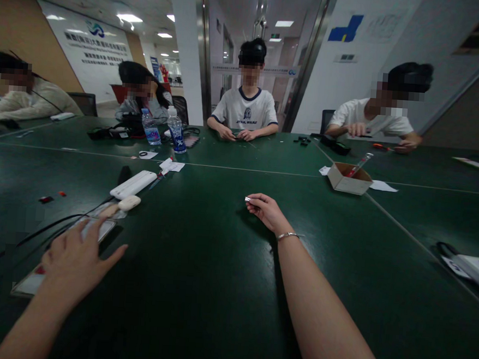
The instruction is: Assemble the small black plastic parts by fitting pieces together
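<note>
My left hand is spread at the left, its fingers stretched over a flat, white-faced rectangular item that it partly hides. Just beyond its fingertips lies a small rounded white case; whether a finger touches anything there I cannot tell. Behind that case sits a white box-shaped device with a dark cable. My right hand, with a bracelet on the wrist, is closed in a pinch near the table's middle. Between thumb and fingertips shows a small shiny silver piece, too small to name.
Several people sit across the green table. A cardboard box holding a red-and-clear stick stands at the right, and another white device lies nearer. Two bottles, one of them blue-labelled, stand at the back left. A black cable runs leftward.
</note>
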Demonstrator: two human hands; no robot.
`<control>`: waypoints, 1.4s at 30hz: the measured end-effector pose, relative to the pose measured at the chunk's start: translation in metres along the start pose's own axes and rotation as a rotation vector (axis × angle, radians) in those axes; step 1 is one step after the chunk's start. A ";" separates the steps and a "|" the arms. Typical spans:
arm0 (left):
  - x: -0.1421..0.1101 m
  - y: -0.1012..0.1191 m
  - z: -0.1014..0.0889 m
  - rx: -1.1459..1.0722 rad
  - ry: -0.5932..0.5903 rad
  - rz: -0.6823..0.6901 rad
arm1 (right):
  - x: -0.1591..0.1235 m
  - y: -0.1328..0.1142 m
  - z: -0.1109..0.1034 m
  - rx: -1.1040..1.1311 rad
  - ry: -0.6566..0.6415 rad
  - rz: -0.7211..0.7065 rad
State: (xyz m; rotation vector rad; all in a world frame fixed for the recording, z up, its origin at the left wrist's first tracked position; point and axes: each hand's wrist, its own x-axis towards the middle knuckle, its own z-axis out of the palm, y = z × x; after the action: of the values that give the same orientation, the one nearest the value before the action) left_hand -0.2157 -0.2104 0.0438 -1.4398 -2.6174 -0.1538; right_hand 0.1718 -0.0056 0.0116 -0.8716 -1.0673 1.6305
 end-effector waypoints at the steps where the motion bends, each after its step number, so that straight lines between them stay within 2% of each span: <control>1: -0.002 0.023 -0.007 -0.008 0.029 0.101 | 0.000 0.000 0.000 -0.002 -0.002 -0.003; 5: -0.006 0.102 -0.018 -0.159 -0.030 0.476 | 0.001 0.002 -0.001 -0.010 -0.001 -0.014; 8: -0.005 0.154 -0.012 -0.336 -0.131 0.714 | 0.002 0.002 0.000 -0.019 -0.009 -0.009; 10: 0.002 0.191 -0.003 -0.487 -0.216 0.787 | 0.003 0.002 0.000 -0.021 -0.017 -0.003; 13: 0.016 0.250 0.013 -0.817 -0.303 0.767 | 0.004 0.002 -0.001 -0.007 -0.006 -0.009; 15: 0.023 0.285 0.025 -1.065 -0.322 0.677 | 0.005 0.003 -0.001 0.014 0.002 -0.016; 18: 0.023 0.316 0.040 -1.231 -0.339 0.504 | 0.006 0.003 -0.001 0.033 0.005 -0.016; 20: 0.017 0.321 0.047 -1.208 -0.276 0.471 | 0.007 0.002 -0.001 0.027 0.003 -0.012; 23: 0.013 0.316 0.053 -1.231 -0.174 0.502 | 0.007 0.002 0.000 0.017 -0.005 -0.017; 27: 0.019 0.311 0.056 -1.470 -0.284 0.402 | 0.007 0.002 0.001 0.003 -0.005 -0.019; 29: 0.022 0.311 0.055 -1.545 -0.336 0.405 | 0.006 0.003 0.001 0.005 0.003 -0.020; 34: 0.023 0.309 0.052 -1.588 -0.359 0.508 | 0.004 0.002 0.002 0.019 0.018 -0.026; 42: 0.025 0.309 0.057 -1.611 -0.379 0.460 | 0.002 0.002 0.001 0.024 -0.052 -0.036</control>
State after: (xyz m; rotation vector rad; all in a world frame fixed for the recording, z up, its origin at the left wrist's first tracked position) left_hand 0.0280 -0.0152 -0.0027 -2.4576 -1.9977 -2.4826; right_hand 0.1698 -0.0037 0.0100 -0.7937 -1.0910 1.6411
